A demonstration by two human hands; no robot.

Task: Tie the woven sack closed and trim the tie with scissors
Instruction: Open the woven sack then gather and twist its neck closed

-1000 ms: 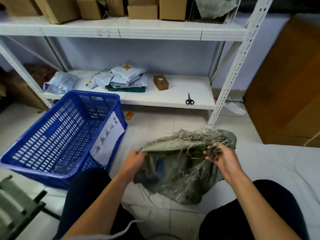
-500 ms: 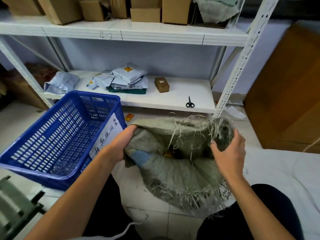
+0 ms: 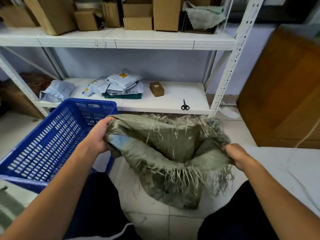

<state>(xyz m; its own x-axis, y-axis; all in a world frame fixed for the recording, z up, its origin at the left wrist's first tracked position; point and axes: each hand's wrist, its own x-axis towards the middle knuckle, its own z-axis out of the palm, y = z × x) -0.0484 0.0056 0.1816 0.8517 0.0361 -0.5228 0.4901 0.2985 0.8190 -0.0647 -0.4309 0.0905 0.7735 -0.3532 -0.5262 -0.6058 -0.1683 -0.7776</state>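
You are gripping the woven sack [image 3: 166, 153] at both ends of its frayed mouth, left hand [image 3: 98, 137] closed on the 9 o'clock edge, right hand [image 3: 237, 155] closed on the 3 o'clock edge, the opening stretching left to right. The scissors [image 3: 185, 105] are lying on the lower shelf [image 3: 173, 101] at 12 o'clock, blades pointing away, nearer your right hand; I'm seeing no tie yet.

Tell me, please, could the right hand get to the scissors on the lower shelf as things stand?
Probably not yet. The right hand is gripping the woven sack, which the left hand also holds. The scissors lie in the open on the shelf beyond it, unobstructed.
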